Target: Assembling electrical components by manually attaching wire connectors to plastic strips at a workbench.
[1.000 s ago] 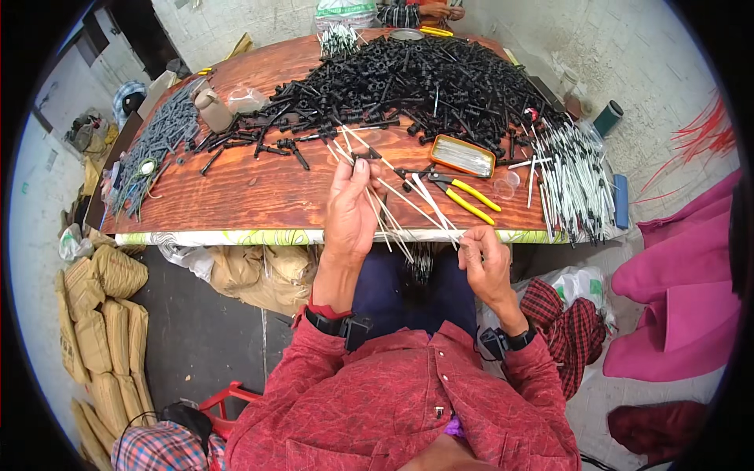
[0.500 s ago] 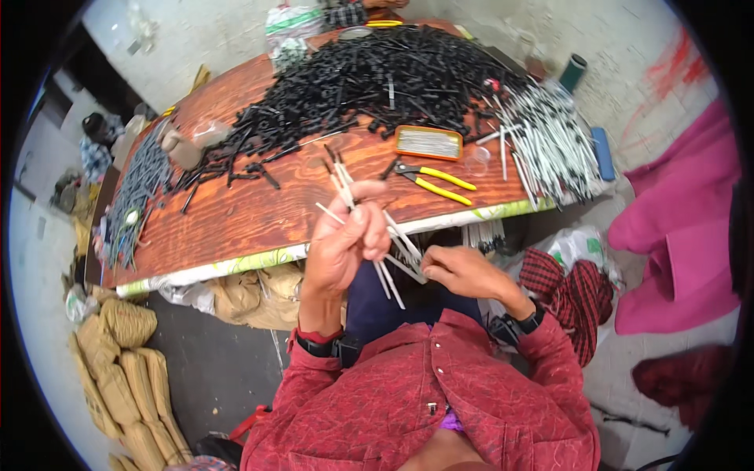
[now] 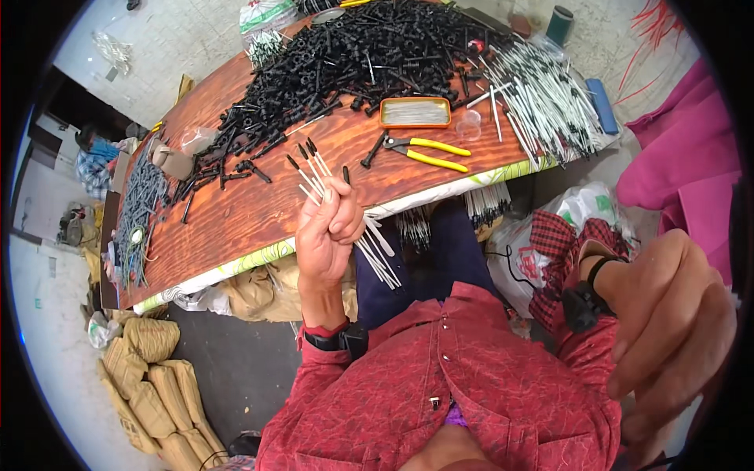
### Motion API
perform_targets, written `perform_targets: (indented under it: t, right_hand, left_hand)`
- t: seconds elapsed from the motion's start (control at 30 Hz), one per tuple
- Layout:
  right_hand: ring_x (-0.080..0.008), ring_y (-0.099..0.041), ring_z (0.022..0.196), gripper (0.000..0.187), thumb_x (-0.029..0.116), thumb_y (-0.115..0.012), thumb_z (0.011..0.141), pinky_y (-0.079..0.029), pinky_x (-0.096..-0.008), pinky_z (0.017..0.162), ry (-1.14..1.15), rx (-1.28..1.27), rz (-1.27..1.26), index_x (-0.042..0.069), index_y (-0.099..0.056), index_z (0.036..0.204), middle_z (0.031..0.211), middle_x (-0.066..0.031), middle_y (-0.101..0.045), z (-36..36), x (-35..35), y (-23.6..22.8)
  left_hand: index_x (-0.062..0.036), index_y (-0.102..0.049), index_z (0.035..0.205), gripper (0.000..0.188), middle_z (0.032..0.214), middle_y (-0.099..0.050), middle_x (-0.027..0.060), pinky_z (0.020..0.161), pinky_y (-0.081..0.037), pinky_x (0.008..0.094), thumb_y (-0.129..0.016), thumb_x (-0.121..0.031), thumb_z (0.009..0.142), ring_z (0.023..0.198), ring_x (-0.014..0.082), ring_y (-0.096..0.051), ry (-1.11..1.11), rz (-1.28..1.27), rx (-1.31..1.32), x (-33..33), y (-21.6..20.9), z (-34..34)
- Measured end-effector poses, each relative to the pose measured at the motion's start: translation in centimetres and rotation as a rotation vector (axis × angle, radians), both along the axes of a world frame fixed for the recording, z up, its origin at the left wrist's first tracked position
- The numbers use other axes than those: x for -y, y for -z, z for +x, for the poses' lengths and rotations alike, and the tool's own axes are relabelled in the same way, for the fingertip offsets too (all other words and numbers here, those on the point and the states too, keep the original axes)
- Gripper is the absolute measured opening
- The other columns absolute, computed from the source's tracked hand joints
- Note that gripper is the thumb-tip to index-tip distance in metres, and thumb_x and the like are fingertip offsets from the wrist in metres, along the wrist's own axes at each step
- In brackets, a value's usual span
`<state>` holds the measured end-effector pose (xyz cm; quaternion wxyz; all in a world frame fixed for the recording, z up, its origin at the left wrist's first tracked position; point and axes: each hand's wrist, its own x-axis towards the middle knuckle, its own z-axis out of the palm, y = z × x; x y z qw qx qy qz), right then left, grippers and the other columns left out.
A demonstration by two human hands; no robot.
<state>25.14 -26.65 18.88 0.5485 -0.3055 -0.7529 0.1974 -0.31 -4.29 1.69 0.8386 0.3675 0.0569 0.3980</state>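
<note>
The left hand (image 3: 330,235) is closed in a fist around a bundle of thin white rods (image 3: 369,247). The rods pass through the fist on a slant: their black-capped ends (image 3: 302,153) fan out above and beyond the knuckles, toward the table, while the bare white ends trail below the hand toward the person's lap. The long axis of the bundle therefore runs from up-left to down-right across the fist.

The right hand (image 3: 675,314) is raised close to the camera at the right edge of the view, well apart from the bundle. Its fingers are loosely curled and nothing shows in it; whether it pinches anything small cannot be told. The left hand is plainly the nearer one to the rods, being clamped on them.

Just beyond the left hand lies the edge of the wooden table (image 3: 259,212). Beyond and to the right of the fist rest yellow-handled pliers (image 3: 428,149) and, past them, an orange tray (image 3: 415,112) holding thin pale pieces. Farther out spreads a large heap of black parts (image 3: 377,55), and to its right, ahead of the right hand, a pile of white rods (image 3: 542,98). More rods hang below the table edge (image 3: 487,204). Tan sacks (image 3: 157,377) lie on the floor to the left of the left arm.
</note>
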Motion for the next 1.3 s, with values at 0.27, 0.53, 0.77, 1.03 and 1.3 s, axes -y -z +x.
perform_targets:
  t: [0.27,0.53,0.77,1.03,1.3]
  right_hand:
    - [-0.0111,-0.061,0.055,0.014,0.006,-0.065,0.082,-0.045,-0.0228,0.046,0.009,-0.061,0.027,0.012,-0.059,0.071,0.072,-0.0020,-0.065,0.9,-1.5,2.6]
    - [-0.0108,-0.060,0.058,0.010,0.005,-0.064,0.083,-0.045,-0.0237,0.048,-0.001,-0.097,0.091,0.010,-0.059,0.076,0.075,-0.0030,-0.065,-0.9,-1.9,4.2]
    - [-0.0106,-0.060,0.060,0.007,0.005,-0.063,0.084,-0.045,-0.0244,0.050,0.060,-0.091,0.154,0.008,-0.059,0.081,0.078,-0.0039,-0.064,-3.0,-4.6,3.5]
    - [-0.0103,-0.060,0.063,0.005,0.004,-0.063,0.085,-0.045,-0.0252,0.053,0.104,-0.104,0.239,0.006,-0.058,0.087,0.081,-0.0049,-0.064,-4.4,-5.5,3.5]
    - [-0.0100,-0.059,0.066,0.007,0.003,-0.062,0.087,-0.045,-0.0261,0.055,0.118,-0.144,0.287,0.004,-0.058,0.092,0.085,-0.0059,-0.064,-5.1,-3.6,4.7]
  left_hand:
    - [-0.0025,-0.054,0.105,0.020,0.063,-0.035,-0.0047,0.044,-0.022,0.0194,-0.043,-0.019,0.104,0.050,0.0035,-0.028,-0.061,-0.027,-0.060,-0.1,0.3,-0.3]
    - [-0.0027,-0.055,0.104,0.020,0.063,-0.035,-0.0051,0.044,-0.023,0.0194,-0.044,-0.020,0.104,0.050,0.0032,-0.028,-0.070,-0.078,-0.117,0.1,1.1,0.1]
    - [-0.0023,-0.055,0.103,0.020,0.063,-0.035,-0.0050,0.044,-0.023,0.0195,-0.046,-0.020,0.103,0.050,0.0031,-0.027,-0.095,-0.088,-0.138,-0.1,1.2,0.3]
    - [-0.0021,-0.056,0.104,0.020,0.064,-0.036,-0.0047,0.044,-0.023,0.0191,-0.047,-0.020,0.103,0.050,0.0030,-0.027,-0.114,-0.081,-0.171,1.1,1.3,0.3]
    - [-0.0025,-0.055,0.105,0.020,0.065,-0.037,-0.0048,0.045,-0.023,0.0187,-0.047,-0.020,0.103,0.051,0.0030,-0.028,-0.121,-0.076,-0.233,3.0,0.7,-0.1]
